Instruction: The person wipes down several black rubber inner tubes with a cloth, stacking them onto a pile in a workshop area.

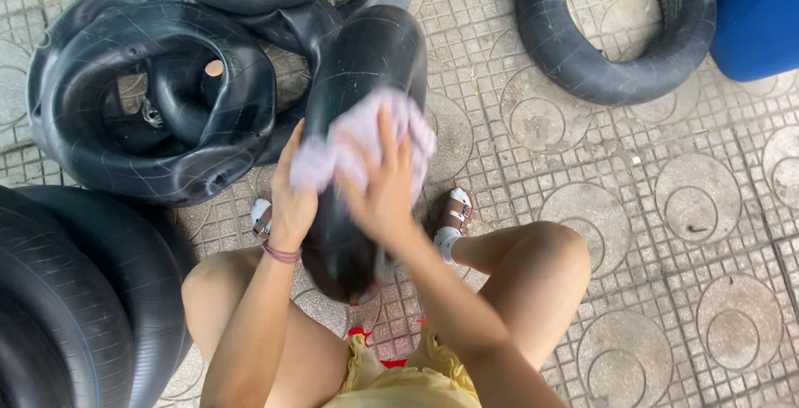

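A pale cloth (366,137) is pressed onto a black inner tube (362,67).

The cloth is held by the right hand (379,187) with fingers spread; the tube, between the knees, is gripped by the left hand (291,200), fingers apparently curled. More tubes (150,100) lie on the paved ground (666,208).

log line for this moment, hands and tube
right hand: presses pale cloth on black inner tube | left hand: steadies tube's side | tube between knees

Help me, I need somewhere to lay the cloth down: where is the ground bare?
Bare paving lies right of the right knee, below the lone inner tube. The left is crowded with piled tubes and stacked tyres.
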